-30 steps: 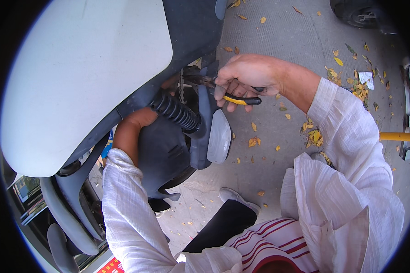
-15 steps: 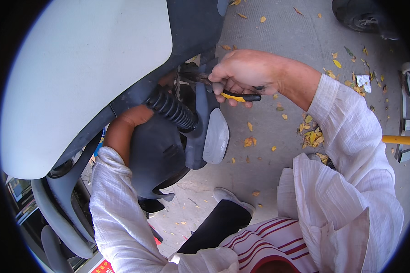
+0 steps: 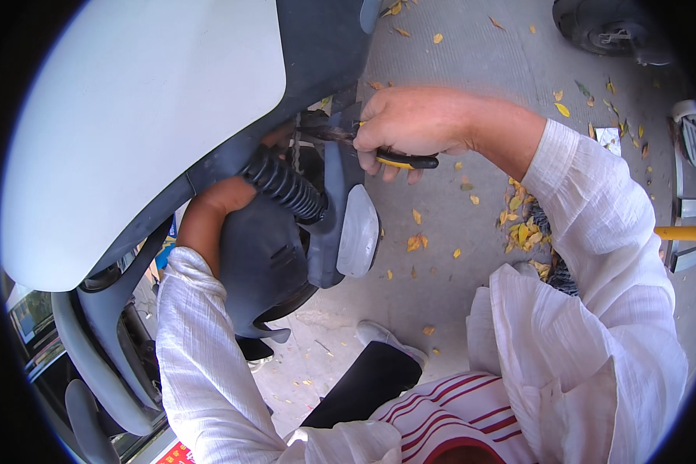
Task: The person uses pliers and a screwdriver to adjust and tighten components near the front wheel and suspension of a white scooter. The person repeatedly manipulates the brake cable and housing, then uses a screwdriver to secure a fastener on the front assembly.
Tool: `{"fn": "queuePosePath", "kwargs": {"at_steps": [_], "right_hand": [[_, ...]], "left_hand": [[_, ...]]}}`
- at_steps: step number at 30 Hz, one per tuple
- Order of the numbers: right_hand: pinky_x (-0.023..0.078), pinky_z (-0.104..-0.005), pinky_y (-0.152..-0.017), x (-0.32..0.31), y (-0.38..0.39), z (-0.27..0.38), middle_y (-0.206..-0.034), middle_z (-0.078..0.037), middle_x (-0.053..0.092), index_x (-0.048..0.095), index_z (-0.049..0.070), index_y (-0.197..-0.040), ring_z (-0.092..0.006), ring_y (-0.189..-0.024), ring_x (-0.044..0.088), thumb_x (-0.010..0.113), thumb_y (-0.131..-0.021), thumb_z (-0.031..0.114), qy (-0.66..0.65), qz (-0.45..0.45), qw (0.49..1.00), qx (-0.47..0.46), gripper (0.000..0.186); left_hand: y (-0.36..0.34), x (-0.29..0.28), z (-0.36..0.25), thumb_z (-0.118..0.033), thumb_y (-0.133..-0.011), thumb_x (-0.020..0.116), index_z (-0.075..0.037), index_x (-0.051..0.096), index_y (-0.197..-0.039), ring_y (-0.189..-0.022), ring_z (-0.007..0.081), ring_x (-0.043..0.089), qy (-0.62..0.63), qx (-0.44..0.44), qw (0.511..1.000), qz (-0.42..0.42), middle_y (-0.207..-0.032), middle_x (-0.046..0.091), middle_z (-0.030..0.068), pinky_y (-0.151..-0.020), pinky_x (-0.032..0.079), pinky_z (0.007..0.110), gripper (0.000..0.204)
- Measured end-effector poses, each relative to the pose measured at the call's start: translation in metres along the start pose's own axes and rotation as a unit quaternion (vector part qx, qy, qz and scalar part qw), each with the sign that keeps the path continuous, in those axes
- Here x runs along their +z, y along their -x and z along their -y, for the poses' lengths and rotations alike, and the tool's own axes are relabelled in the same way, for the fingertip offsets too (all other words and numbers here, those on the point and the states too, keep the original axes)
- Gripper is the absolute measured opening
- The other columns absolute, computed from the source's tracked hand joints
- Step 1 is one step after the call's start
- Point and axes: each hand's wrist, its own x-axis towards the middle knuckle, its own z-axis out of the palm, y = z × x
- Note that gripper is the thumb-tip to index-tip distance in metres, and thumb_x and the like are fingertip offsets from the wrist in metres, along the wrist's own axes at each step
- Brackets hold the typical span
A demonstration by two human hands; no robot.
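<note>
My right hand (image 3: 410, 124) is closed round a pair of pliers with yellow and black handles (image 3: 406, 161). The dark jaws point left into the gap behind the black coil-spring shock absorber (image 3: 288, 185) of a scooter. What the jaws touch there is too dark to make out. From the lower left, my left hand (image 3: 232, 193) reaches behind the shock absorber and under the white body panel (image 3: 147, 100). Its fingers are mostly hidden; a bit of skin shows beyond the spring, near the jaws. A dark grey mudguard (image 3: 263, 247) lies below, with a pale reflector (image 3: 359, 232) beside it.
Grey pavement with scattered yellow leaves (image 3: 526, 232) stretches to the right. Another vehicle's wheel (image 3: 611, 31) stands at the far right. A yellow bar (image 3: 679, 233) shows at the right edge. My shoe (image 3: 387, 340) is below the scooter's rear.
My right hand's fingers have curled tighter round the pliers, and the wrist has turned slightly. The left hand stays behind the shock absorber. The whole view has shifted a little.
</note>
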Motion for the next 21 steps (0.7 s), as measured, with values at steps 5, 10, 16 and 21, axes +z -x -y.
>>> {"fn": "queuePosePath", "kwargs": {"at_steps": [5,10,16,21], "right_hand": [[0.061,-0.0363,-0.069,0.010,-0.007,-0.034,-0.101,-0.020,0.070,0.067,-0.007,-0.105,-0.0275,-0.089,0.072,0.047,-0.096,0.022,-0.168,0.020,0.986,0.004,0.037],[0.061,-0.0394,-0.072,0.013,-0.008,-0.031,-0.106,-0.023,0.069,0.066,-0.009,-0.107,-0.0299,-0.095,0.072,0.047,-0.098,0.025,-0.215,0.032,0.976,-0.004,0.039],[0.062,-0.0402,-0.070,0.012,-0.010,-0.034,-0.107,-0.023,0.069,0.066,-0.008,-0.106,-0.0295,-0.093,0.072,0.049,-0.097,0.027,-0.231,0.026,0.973,-0.002,0.039],[0.062,-0.0387,-0.068,0.017,-0.012,-0.030,-0.105,-0.022,0.070,0.066,-0.007,-0.104,-0.0289,-0.091,0.073,0.050,-0.097,0.028,-0.249,0.040,0.968,0.000,0.039]], "left_hand": [[-0.002,0.002,0.008,-0.018,-0.096,0.056,-0.014,0.052,-0.141,-0.125,0.0250,0.054,0.071,-0.063,0.995,0.035,-0.137,0.057,0.0130,-0.110,0.037,0.036,0.046],[0.004,0.014,0.033,-0.009,-0.096,0.057,-0.012,0.049,-0.144,-0.117,0.0237,0.058,0.064,-0.023,0.998,-0.013,-0.129,0.062,0.0134,-0.105,0.041,0.033,0.049],[-0.005,0.006,0.008,-0.006,-0.095,0.057,-0.012,0.048,-0.144,-0.119,0.0240,0.058,0.062,-0.020,0.998,-0.011,-0.131,0.061,0.0141,-0.105,0.041,0.032,0.050],[0.008,0.026,0.074,-0.006,-0.095,0.056,-0.010,0.048,-0.144,-0.121,0.0240,0.057,0.076,0.010,0.997,-0.029,-0.134,0.060,0.0143,-0.106,0.040,0.032,0.050]]}}
